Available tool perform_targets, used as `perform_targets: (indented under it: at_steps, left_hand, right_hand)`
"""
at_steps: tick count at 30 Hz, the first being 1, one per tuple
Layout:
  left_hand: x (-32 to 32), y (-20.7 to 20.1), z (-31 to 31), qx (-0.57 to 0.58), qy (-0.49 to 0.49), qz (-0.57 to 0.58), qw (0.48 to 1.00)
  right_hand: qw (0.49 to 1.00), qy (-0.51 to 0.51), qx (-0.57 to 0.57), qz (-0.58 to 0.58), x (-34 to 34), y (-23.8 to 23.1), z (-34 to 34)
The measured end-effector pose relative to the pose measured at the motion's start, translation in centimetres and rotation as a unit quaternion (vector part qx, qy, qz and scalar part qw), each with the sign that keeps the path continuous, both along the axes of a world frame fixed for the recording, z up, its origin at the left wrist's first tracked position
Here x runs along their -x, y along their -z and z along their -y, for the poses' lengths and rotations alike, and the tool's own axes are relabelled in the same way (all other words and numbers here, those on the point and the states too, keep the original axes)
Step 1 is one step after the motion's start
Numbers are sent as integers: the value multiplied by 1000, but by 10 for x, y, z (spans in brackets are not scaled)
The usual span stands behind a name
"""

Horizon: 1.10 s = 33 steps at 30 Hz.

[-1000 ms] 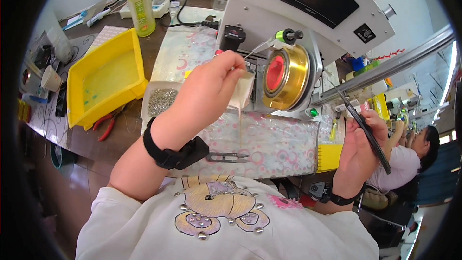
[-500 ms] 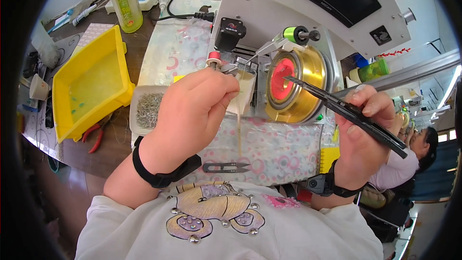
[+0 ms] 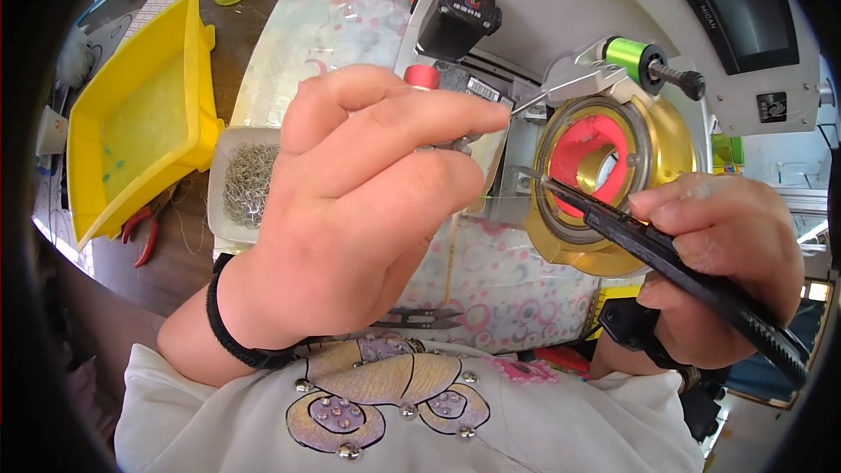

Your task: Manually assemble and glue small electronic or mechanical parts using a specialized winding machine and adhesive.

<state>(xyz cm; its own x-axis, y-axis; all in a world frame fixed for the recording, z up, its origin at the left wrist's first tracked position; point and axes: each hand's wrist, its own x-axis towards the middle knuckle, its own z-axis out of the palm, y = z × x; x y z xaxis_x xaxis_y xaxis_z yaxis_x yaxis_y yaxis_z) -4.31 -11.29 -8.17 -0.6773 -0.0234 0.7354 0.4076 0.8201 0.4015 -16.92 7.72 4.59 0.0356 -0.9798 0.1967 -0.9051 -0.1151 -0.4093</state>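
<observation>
Gripping a long black tool, the right hand is clenched around its shaft, and the tool's thin tip meets the left inner edge of the gold ring on the white machine. A pink-red disc sits inside the gold ring. Just left of the gold ring, the left hand is closed, with fingertips pinched together near a thin metal arm that runs up to a green spool above the ring; what the fingers pinch is too small to tell. A red knob shows above the left hand. Far left of the gold ring lies a yellow tray, with a white dish of small metal parts between tray and hand. Red-handled pliers lie below the tray. Small snips rest on the patterned mat below the ring.
</observation>
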Motion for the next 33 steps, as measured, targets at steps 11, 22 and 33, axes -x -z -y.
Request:
perform_targets:
  at_steps: [11, 22, 33]
  left_hand:
    - [-5, 1, 0, 11, 0, 52, 999]
    - [8, 19, 19, 129, 37, -60, 989]
    - [3, 2, 2, 45, 11, 36, 998]
  right_hand:
    - [1000, -16, -20, -6, 5, -7, -27]
    - [999, -23, -22, 31, -15, 12, 30]
    - [997, -36, -2, 66, 4, -2, -8]
